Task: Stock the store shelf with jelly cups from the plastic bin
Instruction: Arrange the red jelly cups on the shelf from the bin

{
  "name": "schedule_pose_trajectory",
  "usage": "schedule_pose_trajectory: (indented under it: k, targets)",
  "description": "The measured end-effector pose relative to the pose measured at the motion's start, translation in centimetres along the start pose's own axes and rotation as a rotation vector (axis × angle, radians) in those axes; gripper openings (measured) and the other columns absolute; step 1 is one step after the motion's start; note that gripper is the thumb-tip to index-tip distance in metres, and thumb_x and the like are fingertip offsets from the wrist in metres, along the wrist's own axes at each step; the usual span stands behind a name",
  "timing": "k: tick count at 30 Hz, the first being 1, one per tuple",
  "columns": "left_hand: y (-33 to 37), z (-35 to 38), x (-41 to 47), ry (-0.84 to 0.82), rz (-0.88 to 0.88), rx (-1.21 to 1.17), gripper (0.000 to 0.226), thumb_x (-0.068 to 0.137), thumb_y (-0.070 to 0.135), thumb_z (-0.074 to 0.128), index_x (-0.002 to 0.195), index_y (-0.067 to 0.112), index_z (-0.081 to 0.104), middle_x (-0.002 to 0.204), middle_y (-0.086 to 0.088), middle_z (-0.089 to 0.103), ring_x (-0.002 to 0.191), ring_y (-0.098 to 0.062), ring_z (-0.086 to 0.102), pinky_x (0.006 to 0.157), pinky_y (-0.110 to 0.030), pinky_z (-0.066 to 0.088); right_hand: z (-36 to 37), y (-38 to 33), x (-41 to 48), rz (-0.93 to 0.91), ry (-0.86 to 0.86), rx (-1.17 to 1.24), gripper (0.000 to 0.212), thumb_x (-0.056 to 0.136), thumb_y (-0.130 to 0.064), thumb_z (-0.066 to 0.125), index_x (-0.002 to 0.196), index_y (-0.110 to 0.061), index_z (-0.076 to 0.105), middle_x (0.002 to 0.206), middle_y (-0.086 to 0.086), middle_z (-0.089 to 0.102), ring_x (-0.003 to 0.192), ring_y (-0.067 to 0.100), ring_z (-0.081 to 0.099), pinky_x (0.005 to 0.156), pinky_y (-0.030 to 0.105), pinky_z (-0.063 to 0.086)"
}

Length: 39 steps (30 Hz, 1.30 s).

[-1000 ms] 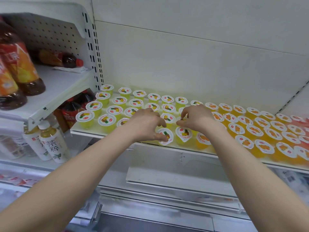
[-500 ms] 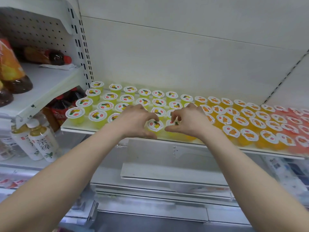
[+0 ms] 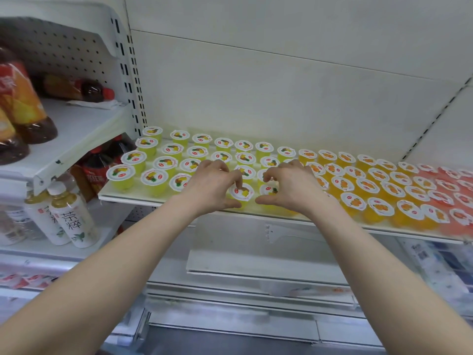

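Observation:
A white store shelf (image 3: 143, 199) carries rows of jelly cups: yellow pineapple cups (image 3: 154, 178) on the left, orange cups (image 3: 380, 208) in the middle, pink cups (image 3: 460, 217) at the right. My left hand (image 3: 212, 187) curls round a yellow cup (image 3: 242, 193) at the shelf's front edge, thumb below and fingers on its lid. My right hand (image 3: 290, 187) curls round the neighbouring yellow cup (image 3: 268, 190), which it mostly hides. The plastic bin is out of view.
A side shelf (image 3: 76, 139) at the left bears large dark drink bottles (image 3: 23, 103). Below it stand white tea bottles (image 3: 73, 216). Lower white shelves (image 3: 256, 267) run beneath the jelly shelf. A white back panel rises behind the cups.
Both hands have stayed on the two front yellow cups and drawn slightly closer together; the left-hand cup now stands upright. The camera view shifted a little.

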<state>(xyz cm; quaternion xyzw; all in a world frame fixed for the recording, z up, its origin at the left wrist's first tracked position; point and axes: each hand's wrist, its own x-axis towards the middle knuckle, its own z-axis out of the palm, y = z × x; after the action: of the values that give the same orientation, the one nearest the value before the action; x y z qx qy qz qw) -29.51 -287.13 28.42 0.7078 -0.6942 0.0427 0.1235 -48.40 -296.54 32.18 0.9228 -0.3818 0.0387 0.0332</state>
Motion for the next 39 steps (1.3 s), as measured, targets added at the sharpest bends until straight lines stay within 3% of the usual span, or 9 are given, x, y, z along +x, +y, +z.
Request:
schedule_pose_trajectory:
  k: [5, 12, 17, 27, 34, 37, 39]
  targets:
    - [-0.9, -0.3, -0.9, 0.052, 0.057, 0.052, 0.055, 0.068, 0.058, 0.074, 0.115, 0.036, 0.056, 0.123, 0.011, 0.059, 0.132, -0.019, 0.038, 0.112, -0.045, 0.024, 0.8, -2.1, 0.5, -0.142, -0.004, 0.126, 0.051, 0.07, -0.059, 0.071, 0.113, -0.035, 0.06, 0.111, -0.009, 0.063, 0.115, 0.021, 0.043, 0.095, 0.042, 0.037]
    - [-3.4, -1.3, -3.1, 0.127, -0.027, 0.048, 0.066, 0.062, 0.057, 0.076, 0.119, 0.031, 0.056, 0.122, 0.005, 0.058, 0.122, -0.022, 0.045, 0.108, -0.042, 0.03, 2.3, -2.9, 0.8, -0.109, 0.043, 0.109, 0.043, 0.074, -0.051, 0.068, 0.109, -0.03, 0.056, 0.102, -0.006, 0.066, 0.106, 0.021, 0.045, 0.089, 0.039, 0.036]
    - [-3.7, -0.6, -3.6, 0.105, -0.031, 0.069, 0.055, 0.066, 0.058, 0.075, 0.111, 0.03, 0.058, 0.112, 0.003, 0.06, 0.117, -0.023, 0.048, 0.107, -0.043, 0.03, 2.1, -3.0, 0.8, -0.086, 0.026, 0.058, 0.044, 0.073, -0.054, 0.067, 0.108, -0.031, 0.053, 0.102, -0.006, 0.064, 0.106, 0.022, 0.045, 0.087, 0.039, 0.034]
    - [-3.9, 0.4, -3.6, 0.222, 0.023, -0.01, 0.042, 0.066, 0.048, 0.081, 0.094, 0.024, 0.061, 0.096, 0.002, 0.064, 0.105, -0.025, 0.052, 0.094, -0.037, 0.038, 1.1, -3.6, 0.3, -0.024, 0.053, 0.127, 0.059, 0.071, -0.069, 0.066, 0.119, -0.036, 0.059, 0.116, -0.007, 0.061, 0.116, 0.02, 0.045, 0.099, 0.042, 0.038]
    - [-4.8, 0.8, -3.5, 0.193, 0.1, 0.033, 0.052, 0.062, 0.041, 0.086, 0.109, 0.029, 0.067, 0.102, 0.002, 0.065, 0.105, -0.027, 0.054, 0.098, -0.04, 0.037, 1.1, -4.8, 0.5, -0.009, 0.175, 0.183, 0.05, 0.08, -0.064, 0.059, 0.117, -0.031, 0.063, 0.114, -0.007, 0.064, 0.117, 0.021, 0.048, 0.098, 0.042, 0.039]
    - [-5.2, 1.3, -3.5, 0.224, 0.137, 0.024, 0.053, 0.062, 0.049, 0.082, 0.109, 0.03, 0.067, 0.103, 0.002, 0.065, 0.107, -0.028, 0.055, 0.101, -0.044, 0.038, 0.9, -5.1, 1.9, -0.029, 0.203, 0.212, 0.042, 0.085, -0.06, 0.057, 0.114, -0.031, 0.064, 0.109, -0.007, 0.065, 0.115, 0.021, 0.049, 0.096, 0.041, 0.039]
    - [-5.4, 0.9, -3.7, 0.263, 0.128, 0.04, 0.056, 0.07, 0.064, 0.064, 0.115, 0.031, 0.065, 0.107, 0.003, 0.064, 0.114, -0.026, 0.052, 0.108, -0.049, 0.033, 0.7, -5.2, 3.4, -0.046, 0.229, 0.217, 0.038, 0.089, -0.055, 0.055, 0.115, -0.029, 0.064, 0.11, -0.005, 0.066, 0.115, 0.023, 0.049, 0.095, 0.042, 0.04]
